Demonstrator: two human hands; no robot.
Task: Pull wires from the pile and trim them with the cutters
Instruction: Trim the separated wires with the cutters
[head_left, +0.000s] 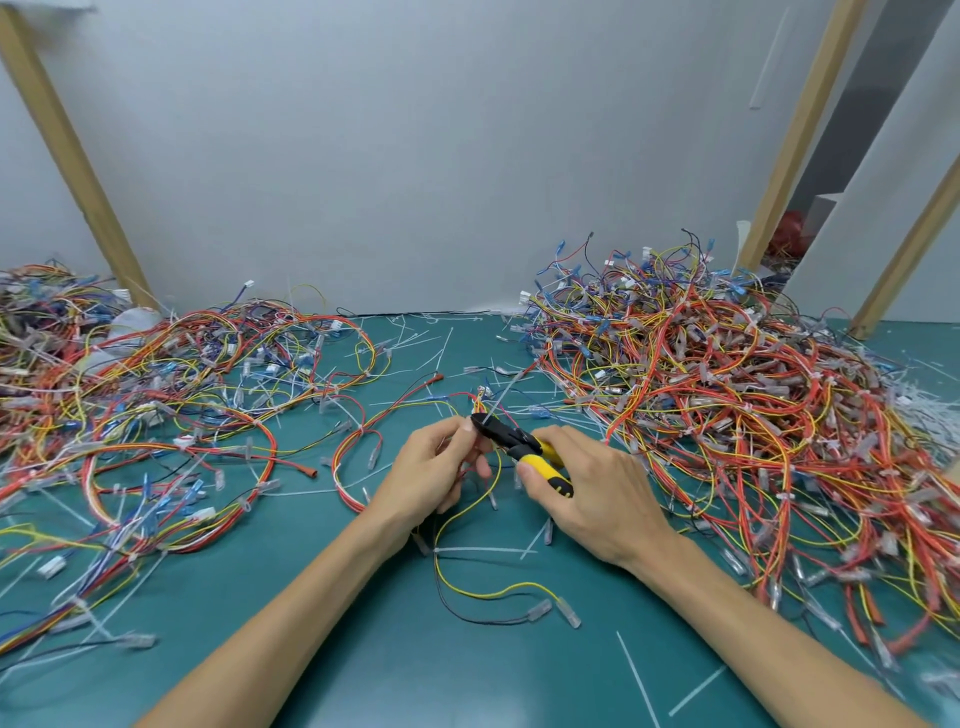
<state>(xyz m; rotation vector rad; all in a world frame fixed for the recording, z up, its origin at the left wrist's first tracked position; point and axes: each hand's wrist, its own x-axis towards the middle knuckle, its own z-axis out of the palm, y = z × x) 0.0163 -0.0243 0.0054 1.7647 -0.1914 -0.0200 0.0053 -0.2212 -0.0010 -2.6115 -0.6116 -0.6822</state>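
My left hand pinches a wire bundle above the green table; my right hand grips the yellow cutters, blades seemingly at a white tie, between both piles.

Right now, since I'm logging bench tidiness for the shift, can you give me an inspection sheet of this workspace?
Surface: green mat, mostly covered at both sides.
Job's things: yellow-handled cutters at a small wire bundle; large wire pile right, looser spread left.
Clutter: white cable-tie offcuts scattered.
Hands: left hand holds the bundle; right hand grips the cutters.
Cables: yellow and black lead trails toward the person.
Surroundings: grey wall, wooden posts.
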